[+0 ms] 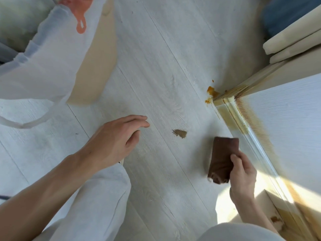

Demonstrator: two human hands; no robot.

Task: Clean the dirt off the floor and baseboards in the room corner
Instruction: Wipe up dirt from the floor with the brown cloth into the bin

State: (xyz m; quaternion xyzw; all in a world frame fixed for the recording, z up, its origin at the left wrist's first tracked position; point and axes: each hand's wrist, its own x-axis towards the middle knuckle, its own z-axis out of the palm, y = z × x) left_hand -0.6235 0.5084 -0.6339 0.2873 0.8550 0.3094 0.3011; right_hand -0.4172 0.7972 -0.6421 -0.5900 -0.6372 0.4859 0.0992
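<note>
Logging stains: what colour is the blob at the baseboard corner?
Orange-yellow blob, head view.

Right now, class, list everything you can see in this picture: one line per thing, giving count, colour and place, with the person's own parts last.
floor: one, pale grey-white planks, fills most of the view
baseboard: one run, cream, stained brown, along the wall at right, turning at the corner
wall: one, white with a brownish smear near the baseboard, right
orange blobs: a few, orange, on the floor at the corner
dirt patch: one, grey-brown, on the floor between the hands
plastic bag: one, translucent white with an orange mark, upper left
cloth: one, brown, held in the right hand
left hand: one, open, above the floor
right hand: one, grips the cloth
</note>
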